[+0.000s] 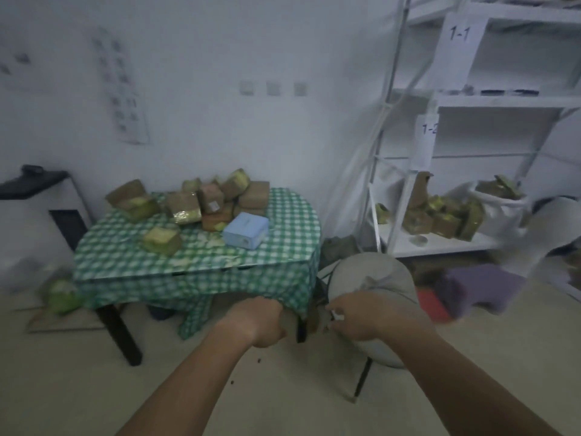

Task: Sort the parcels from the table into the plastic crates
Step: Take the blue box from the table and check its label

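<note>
I have one view only, from the camera on the head, wide-angle, facing forward and down. It looks across both forearms toward the table (201, 247), which stands near, with the wall behind it and the shelves (490, 102) at the right edge.

a table (283, 247) with a green checked cloth carries a heap of brown parcels (195, 199) and one light blue box (246, 229). in front, the left hand (257, 322) is curled in a fist; the right hand (355, 319) pinches something small and white, too blurred to name. white shelves (490, 102) stand at the right.
</note>
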